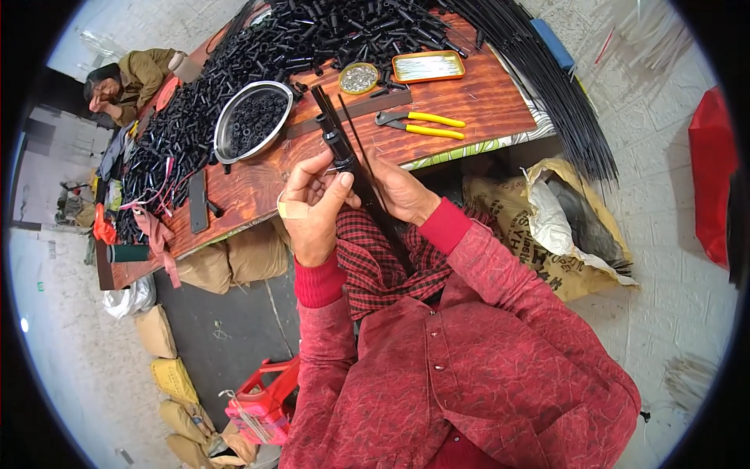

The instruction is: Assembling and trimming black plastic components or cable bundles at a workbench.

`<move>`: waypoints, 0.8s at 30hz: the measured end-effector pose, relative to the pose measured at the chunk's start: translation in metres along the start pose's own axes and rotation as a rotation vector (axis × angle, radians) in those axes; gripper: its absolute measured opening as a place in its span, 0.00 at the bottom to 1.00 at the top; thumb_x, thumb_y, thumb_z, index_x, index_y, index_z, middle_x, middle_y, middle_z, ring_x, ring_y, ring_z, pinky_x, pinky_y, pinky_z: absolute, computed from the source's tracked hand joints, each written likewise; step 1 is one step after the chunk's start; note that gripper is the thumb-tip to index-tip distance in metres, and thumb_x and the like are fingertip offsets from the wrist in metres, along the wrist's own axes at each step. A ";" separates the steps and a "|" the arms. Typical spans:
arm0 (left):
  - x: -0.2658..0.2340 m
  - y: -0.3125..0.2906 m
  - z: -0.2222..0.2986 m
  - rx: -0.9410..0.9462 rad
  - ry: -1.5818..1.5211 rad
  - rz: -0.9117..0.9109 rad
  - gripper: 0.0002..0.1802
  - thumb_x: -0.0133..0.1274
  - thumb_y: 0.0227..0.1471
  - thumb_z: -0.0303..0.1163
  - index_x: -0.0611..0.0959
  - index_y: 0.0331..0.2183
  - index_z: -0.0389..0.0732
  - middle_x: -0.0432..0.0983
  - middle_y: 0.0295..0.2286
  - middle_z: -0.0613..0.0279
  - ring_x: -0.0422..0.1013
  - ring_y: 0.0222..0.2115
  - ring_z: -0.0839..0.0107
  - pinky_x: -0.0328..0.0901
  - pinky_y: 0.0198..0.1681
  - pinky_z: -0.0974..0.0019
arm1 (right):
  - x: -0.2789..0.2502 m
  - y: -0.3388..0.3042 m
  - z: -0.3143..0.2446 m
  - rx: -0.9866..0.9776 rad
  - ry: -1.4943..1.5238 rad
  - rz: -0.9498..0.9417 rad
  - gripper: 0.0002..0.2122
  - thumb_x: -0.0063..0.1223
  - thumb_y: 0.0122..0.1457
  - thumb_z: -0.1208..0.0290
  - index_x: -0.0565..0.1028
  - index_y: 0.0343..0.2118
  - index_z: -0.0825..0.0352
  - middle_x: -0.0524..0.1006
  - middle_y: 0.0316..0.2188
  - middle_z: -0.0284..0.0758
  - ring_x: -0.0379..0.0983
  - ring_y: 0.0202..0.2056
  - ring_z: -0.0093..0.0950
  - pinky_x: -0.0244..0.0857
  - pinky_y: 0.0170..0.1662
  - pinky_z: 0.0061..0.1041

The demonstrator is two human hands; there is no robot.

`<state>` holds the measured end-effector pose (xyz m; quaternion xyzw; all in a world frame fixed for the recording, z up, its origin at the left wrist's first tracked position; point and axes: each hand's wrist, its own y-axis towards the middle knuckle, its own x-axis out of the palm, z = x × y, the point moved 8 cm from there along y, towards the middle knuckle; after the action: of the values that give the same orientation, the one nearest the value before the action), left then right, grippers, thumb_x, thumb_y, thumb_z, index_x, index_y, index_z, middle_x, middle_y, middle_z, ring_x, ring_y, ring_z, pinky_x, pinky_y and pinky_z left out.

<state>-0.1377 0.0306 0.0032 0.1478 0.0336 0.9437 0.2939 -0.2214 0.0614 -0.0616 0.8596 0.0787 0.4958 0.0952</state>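
Note:
In front of my lap, my left hand (314, 205) pinches a black tubular plastic fitting (336, 146), held upright; a tan adhesive strip is stuck on this hand. Close by on the right, my right hand (400, 191) curls round long thin black rods (376, 215), which run from above the fitting down into my lap. One slim rod (355, 133) stands a little apart from the others. The fingers of my right hand are partly hidden behind the rods. Whether any rod passes through the fitting, I cannot tell.
Black fittings (312, 31) are heaped on the wooden table (492, 102). On it are a metal bowl (221, 141), yellow-handled pliers (437, 125), an orange tray of pins (428, 67) and a round dish (358, 78). A sack (508, 211) stands right. Another person (144, 78) sits far left.

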 end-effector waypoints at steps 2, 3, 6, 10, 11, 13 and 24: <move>0.000 0.000 0.000 0.000 0.005 0.006 0.19 0.57 0.49 0.17 0.74 0.45 0.28 0.76 0.29 0.57 0.71 0.22 0.76 0.69 0.26 0.73 | 0.001 -0.002 0.001 -0.004 0.048 -0.050 0.16 0.49 0.63 0.58 0.71 0.44 0.66 0.72 0.31 0.28 0.71 0.34 0.19 0.67 0.39 0.19; -0.001 0.000 0.001 0.008 0.012 0.017 0.19 0.57 0.49 0.17 0.74 0.45 0.28 0.76 0.30 0.57 0.71 0.22 0.76 0.69 0.25 0.74 | 0.002 -0.003 -0.002 -0.033 -0.047 -0.041 0.17 0.51 0.62 0.58 0.70 0.46 0.66 0.72 0.33 0.29 0.71 0.35 0.19 0.67 0.40 0.19; 0.000 0.002 0.005 0.033 0.018 0.049 0.19 0.57 0.48 0.17 0.74 0.45 0.28 0.76 0.31 0.57 0.71 0.22 0.77 0.68 0.25 0.74 | 0.009 -0.008 -0.011 -0.066 -0.228 0.008 0.20 0.54 0.61 0.58 0.68 0.49 0.67 0.72 0.36 0.30 0.71 0.36 0.20 0.68 0.41 0.20; 0.001 0.001 0.008 0.040 -0.009 0.113 0.20 0.57 0.48 0.17 0.74 0.45 0.29 0.76 0.32 0.58 0.70 0.21 0.79 0.66 0.23 0.76 | 0.011 -0.010 -0.016 -0.115 -0.326 0.079 0.22 0.55 0.61 0.60 0.65 0.52 0.68 0.72 0.38 0.32 0.71 0.36 0.20 0.68 0.40 0.20; 0.001 0.003 0.007 0.041 -0.011 0.115 0.20 0.57 0.48 0.17 0.74 0.45 0.29 0.76 0.32 0.58 0.70 0.21 0.79 0.66 0.23 0.76 | 0.015 -0.010 -0.015 -0.114 -0.327 0.078 0.22 0.55 0.61 0.60 0.65 0.52 0.68 0.72 0.38 0.32 0.71 0.36 0.20 0.68 0.40 0.20; -0.003 0.005 0.007 0.075 0.063 0.141 0.20 0.57 0.48 0.18 0.74 0.46 0.29 0.76 0.32 0.57 0.69 0.21 0.80 0.65 0.22 0.77 | 0.025 -0.011 -0.021 -0.202 -0.520 0.119 0.22 0.53 0.62 0.60 0.65 0.53 0.67 0.72 0.36 0.30 0.71 0.33 0.19 0.67 0.37 0.18; 0.011 0.005 0.018 0.060 0.109 0.000 0.30 0.59 0.45 0.18 0.70 0.51 0.31 0.75 0.37 0.56 0.72 0.29 0.77 0.71 0.32 0.73 | 0.032 -0.003 -0.029 -0.044 -0.351 -0.023 0.21 0.48 0.63 0.53 0.67 0.48 0.66 0.63 0.23 0.25 0.56 0.21 0.15 0.49 0.22 0.14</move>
<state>-0.1439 0.0322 0.0245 0.1048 0.0778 0.9490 0.2870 -0.2308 0.0737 -0.0213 0.9298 0.0597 0.3385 0.1318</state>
